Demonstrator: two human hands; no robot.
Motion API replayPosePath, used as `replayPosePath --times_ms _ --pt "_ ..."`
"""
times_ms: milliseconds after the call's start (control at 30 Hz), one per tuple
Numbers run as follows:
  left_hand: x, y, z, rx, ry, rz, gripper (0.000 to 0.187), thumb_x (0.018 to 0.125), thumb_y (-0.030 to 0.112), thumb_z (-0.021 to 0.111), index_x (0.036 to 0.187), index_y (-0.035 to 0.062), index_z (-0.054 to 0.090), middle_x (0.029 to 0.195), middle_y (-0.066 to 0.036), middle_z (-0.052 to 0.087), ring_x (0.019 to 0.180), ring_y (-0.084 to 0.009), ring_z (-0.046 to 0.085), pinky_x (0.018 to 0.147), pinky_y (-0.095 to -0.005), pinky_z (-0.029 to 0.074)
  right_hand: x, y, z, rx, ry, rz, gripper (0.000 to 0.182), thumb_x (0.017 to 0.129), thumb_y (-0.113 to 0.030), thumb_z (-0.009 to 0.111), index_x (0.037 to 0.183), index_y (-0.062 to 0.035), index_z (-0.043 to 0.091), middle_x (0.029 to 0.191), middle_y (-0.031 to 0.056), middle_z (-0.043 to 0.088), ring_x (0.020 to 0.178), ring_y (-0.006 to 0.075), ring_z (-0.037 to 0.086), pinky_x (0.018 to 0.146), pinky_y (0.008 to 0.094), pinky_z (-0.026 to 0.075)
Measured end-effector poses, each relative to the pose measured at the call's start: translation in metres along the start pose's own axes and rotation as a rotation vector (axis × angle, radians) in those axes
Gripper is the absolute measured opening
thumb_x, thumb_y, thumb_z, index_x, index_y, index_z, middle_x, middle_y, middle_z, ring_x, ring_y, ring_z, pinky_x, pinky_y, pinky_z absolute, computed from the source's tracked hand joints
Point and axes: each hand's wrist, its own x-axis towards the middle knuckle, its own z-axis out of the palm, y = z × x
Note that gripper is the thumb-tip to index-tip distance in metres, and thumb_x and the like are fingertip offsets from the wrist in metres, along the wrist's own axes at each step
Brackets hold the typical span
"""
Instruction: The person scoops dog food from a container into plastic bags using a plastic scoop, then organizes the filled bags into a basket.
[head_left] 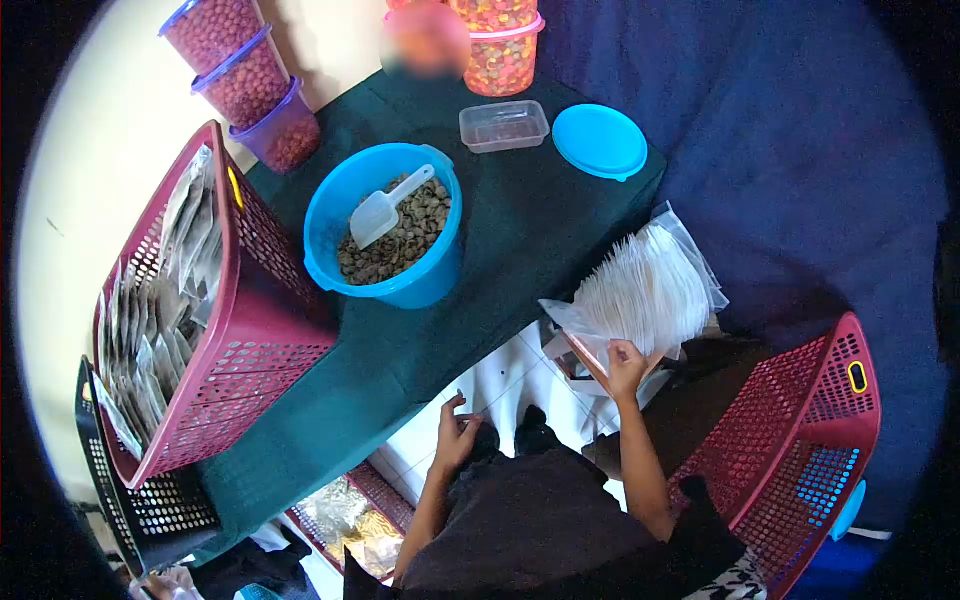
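Note:
My right hand (pixel 627 368) is at the near edge of a box packed with a thick row of clear plastic bags (pixel 645 295), its fingers pinched together at the front bag. My left hand (pixel 457 435) is raised beyond my lap, below the table edge, with its fingers apart and nothing in it. On the dark green tablecloth (pixel 500 240) stands a blue tub (pixel 420 290) of small brown pieces, and a translucent white scoop (pixel 385 210) lies on top of them.
A maroon basket (pixel 265 350) of filled bags stands left; another maroon basket (pixel 770 430) is at right. Purple-lidded tubs (pixel 240 80), pink-lidded tubs (pixel 500 60), a clear tray (pixel 504 127) and a blue lid (pixel 600 140) are at the back. A crate (pixel 385 495) is below.

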Motion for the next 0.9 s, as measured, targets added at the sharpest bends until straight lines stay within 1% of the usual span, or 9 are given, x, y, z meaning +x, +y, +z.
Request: replayPosePath --times_ms 100,200,300,367,633,767,800,833,900 --pt "0.000 0.006 -0.014 0.025 -0.029 0.029 0.050 0.079 0.012 0.055 0.119 -0.0005 0.029 0.113 -0.015 0.041 0.090 -0.0209 0.052 0.073 -0.0313 0.045 0.003 0.015 -0.003 0.075 0.001 -0.078 0.014 0.075 -0.007 0.055 0.084 0.0019 0.060 0.075 0.0088 0.062 0.068 0.0154 0.057 0.061 0.0263 0.045" --pt "0.002 0.015 -0.030 0.056 -0.072 0.046 0.047 0.078 0.012 0.055 0.117 0.0002 0.032 0.112 -0.013 0.042 0.089 -0.0194 0.053 0.073 -0.0310 0.044 0.003 0.006 -0.007 -0.054 0.257 -0.257 0.011 0.082 -0.007 0.048 0.086 0.0018 0.054 0.068 0.0075 0.057 0.059 0.0087 0.053 0.053 0.0243 0.042" --pt "0.002 0.026 -0.044 0.089 -0.117 0.076 0.045 0.079 0.015 0.055 0.117 0.0013 0.034 0.110 -0.012 0.045 0.088 -0.0190 0.053 0.075 -0.0318 0.043 -0.008 -0.055 -0.018 0.057 0.339 -0.016 0.011 0.084 -0.009 0.045 0.090 -0.0008 0.050 0.054 0.0047 0.051 0.049 0.0106 0.050 0.045 0.0252 0.040" --pt "0.003 0.033 -0.051 0.056 -0.132 0.081 0.043 0.079 0.014 0.056 0.115 0.0013 0.036 0.108 -0.012 0.046 0.087 -0.0184 0.053 0.075 -0.0311 0.043 -0.010 -0.064 -0.015 0.117 0.416 -0.117 0.011 0.086 -0.012 0.043 0.091 -0.0023 0.046 0.048 0.0002 0.041 0.040 0.0069 0.041 0.039 0.0236 0.035" --pt "0.014 0.060 -0.074 -0.153 -0.338 0.112 0.032 0.081 0.013 0.053 0.110 0.0018 0.043 0.107 -0.011 0.050 0.094 -0.0172 0.050 0.082 -0.0292 0.039 -0.061 -0.180 0.011 0.539 0.273 -0.101 0.011 0.088 -0.015 0.043 0.089 -0.0045 0.046 0.048 -0.0067 0.035 0.038 -0.0002 0.031 0.033 0.0172 0.022" --pt "0.023 0.096 -0.089 -0.459 -0.528 0.187 0.057 0.085 0.047 0.036 0.116 -0.0008 0.039 0.113 -0.012 0.047 0.103 -0.0216 0.046 0.089 -0.0353 0.035 -0.087 -0.216 0.040 0.606 0.113 -0.164 0.009 0.087 -0.013 0.043 0.089 -0.0043 0.046 0.047 -0.0053 0.037 0.036 0.0019 0.033 0.033 0.0186 0.024" --pt "0.019 0.115 -0.090 -0.443 -0.505 0.147 0.074 0.082 0.060 0.021 0.121 -0.0012 0.035 0.120 -0.015 0.041 0.111 -0.0254 0.040 0.094 -0.0392 0.028 -0.098 -0.228 0.048 0.594 0.038 -0.196 0.009 0.087 -0.012 0.043 0.090 -0.0042 0.046 0.047 -0.0049 0.037 0.036 0.0021 0.034 0.033 0.0189 0.025" --pt "0.020 0.124 -0.095 -0.562 -0.566 0.110 0.086 0.076 0.068 0.017 0.126 -0.0002 0.027 0.127 -0.018 0.033 0.118 -0.0275 0.032 0.098 -0.0410 0.021 -0.109 -0.239 0.055 0.580 -0.038 -0.229 0.009 0.086 -0.012 0.044 0.090 -0.0041 0.045 0.047 -0.0045 0.037 0.036 0.0023 0.034 0.033 0.0192 0.025" --pt "0.030 0.151 -0.094 -0.828 -0.788 0.255 0.110 0.057 0.083 0.025 0.131 0.0016 0.015 0.132 -0.021 0.024 0.121 -0.0328 0.026 0.099 -0.0435 0.019 -0.127 -0.244 0.072 0.664 -0.268 -0.125 0.009 0.087 -0.011 0.043 0.092 -0.0037 0.045 0.046 -0.0041 0.037 0.035 0.0022 0.034 0.033 0.0193 0.025"
